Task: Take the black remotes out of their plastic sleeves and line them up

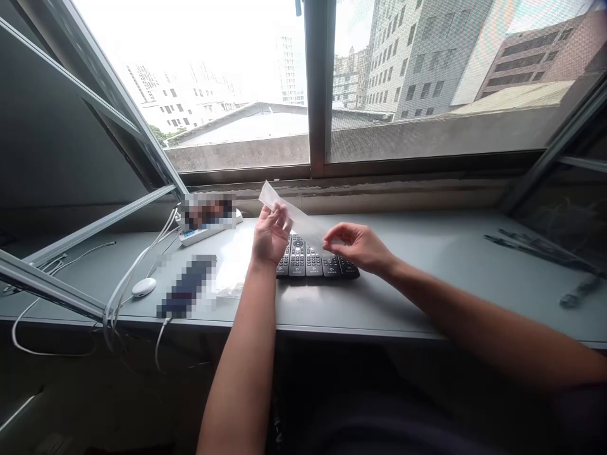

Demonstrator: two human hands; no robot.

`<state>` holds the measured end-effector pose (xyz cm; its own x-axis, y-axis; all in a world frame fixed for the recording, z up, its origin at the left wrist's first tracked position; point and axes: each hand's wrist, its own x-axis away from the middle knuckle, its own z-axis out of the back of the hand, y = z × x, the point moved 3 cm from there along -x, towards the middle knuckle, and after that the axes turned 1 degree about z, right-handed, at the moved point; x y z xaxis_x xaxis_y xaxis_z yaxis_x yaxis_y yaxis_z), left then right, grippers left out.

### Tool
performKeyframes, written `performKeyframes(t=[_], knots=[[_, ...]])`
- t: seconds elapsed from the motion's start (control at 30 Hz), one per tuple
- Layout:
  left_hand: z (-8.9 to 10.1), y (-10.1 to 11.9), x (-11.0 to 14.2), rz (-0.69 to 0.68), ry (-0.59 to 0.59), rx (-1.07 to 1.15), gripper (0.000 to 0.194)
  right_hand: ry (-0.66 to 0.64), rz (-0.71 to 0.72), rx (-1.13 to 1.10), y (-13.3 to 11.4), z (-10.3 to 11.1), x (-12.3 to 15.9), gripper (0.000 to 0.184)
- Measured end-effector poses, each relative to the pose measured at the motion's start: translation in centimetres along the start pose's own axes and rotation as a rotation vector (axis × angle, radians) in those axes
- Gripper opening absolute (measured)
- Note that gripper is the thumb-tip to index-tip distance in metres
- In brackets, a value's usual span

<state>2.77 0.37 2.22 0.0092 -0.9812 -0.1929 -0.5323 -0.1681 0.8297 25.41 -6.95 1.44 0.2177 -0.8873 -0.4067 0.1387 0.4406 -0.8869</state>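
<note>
I hold a long clear plastic bag (298, 218) between both hands above the grey sill. My left hand (270, 235) pinches its upper left part, thumb and fingers closed on the film. My right hand (360, 245) pinches its lower right end. Under the bag, several black remote controls (313, 260) lie side by side on the sill, keypads up. More clear plastic bags (232, 262) lie flat just left of my left wrist.
A white power strip (203, 230) with white cables (137, 272) sits at the back left, a small white oval device (143, 287) and a dark blurred object (187, 287) nearer me. Open window frames jut in at left and right. Dark thin items (545, 248) lie at the far right.
</note>
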Motion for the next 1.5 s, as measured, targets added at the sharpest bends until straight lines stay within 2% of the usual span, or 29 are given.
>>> performKeyframes(t=[0.07, 0.13, 0.2, 0.33, 0.4, 0.5, 0.57, 0.63, 0.8, 0.87, 0.97, 1.07, 1.27, 1.37, 1.43, 1.5], knots=[[0.6, 0.0, -0.3, 0.0, 0.055, -0.006, 0.04, 0.071, 0.024, -0.061, 0.0, 0.1, 0.0, 0.041], [0.6, 0.1, -0.3, 0.014, 0.058, 0.004, 0.04, 0.128, 0.068, -0.069, -0.2, 0.3, 0.0, 0.047], [0.0, 0.1, 0.2, 0.067, -0.018, 0.035, 0.045, 0.191, 0.118, -0.013, -0.7, 0.6, 0.1, 0.047], [-1.8, -0.2, 1.8, 0.26, -0.226, 0.047, 0.06, 0.266, 0.262, 0.164, -1.8, 0.9, 0.7, 0.018], [-2.3, -0.6, 2.4, 0.376, -0.303, 0.022, 0.059, 0.25, 0.329, 0.23, -2.1, 0.8, 0.9, 0.009], [-2.3, -1.4, 2.7, 0.48, -0.379, -0.036, 0.046, 0.186, 0.354, 0.291, -2.0, 0.5, 1.0, 0.008], [-2.0, -1.8, 2.4, 0.455, -0.387, -0.075, 0.033, 0.15, 0.365, 0.323, -1.9, 0.3, 0.9, 0.009], [-1.5, -2.0, 1.7, 0.39, -0.336, -0.087, 0.024, 0.168, 0.403, 0.346, -2.0, 0.2, 0.8, 0.012], [-0.4, -1.9, 0.3, 0.263, -0.027, 0.01, 0.015, 0.283, 0.41, 0.386, -2.1, 0.7, 0.7, 0.026], [-0.4, -1.7, 0.2, 0.232, 0.02, 0.042, 0.02, 0.263, 0.402, 0.381, -2.0, 0.7, 0.7, 0.027], [-0.5, -1.5, 0.3, 0.214, -0.017, 0.033, 0.023, 0.203, 0.411, 0.352, -1.8, 0.6, 0.6, 0.031], [-0.7, -1.5, 0.6, 0.226, -0.12, 0.006, 0.021, 0.162, 0.436, 0.341, -1.5, 0.5, 0.5, 0.033], [-1.1, -1.6, 1.4, 0.31, -0.292, -0.076, 0.018, 0.079, 0.447, 0.393, -1.3, 0.1, 0.5, 0.028], [-1.4, -1.7, 1.5, 0.351, -0.374, -0.087, 0.023, -0.001, 0.438, 0.371, -1.6, -0.3, 0.7, 0.025], [-1.2, -1.7, 1.0, 0.314, -0.335, -0.064, 0.029, -0.023, 0.415, 0.359, -1.8, -0.3, 0.7, 0.02], [-0.4, -1.4, 0.2, 0.222, -0.179, -0.017, 0.034, -0.012, 0.393, 0.35, -1.9, -0.2, 0.7, 0.018]])
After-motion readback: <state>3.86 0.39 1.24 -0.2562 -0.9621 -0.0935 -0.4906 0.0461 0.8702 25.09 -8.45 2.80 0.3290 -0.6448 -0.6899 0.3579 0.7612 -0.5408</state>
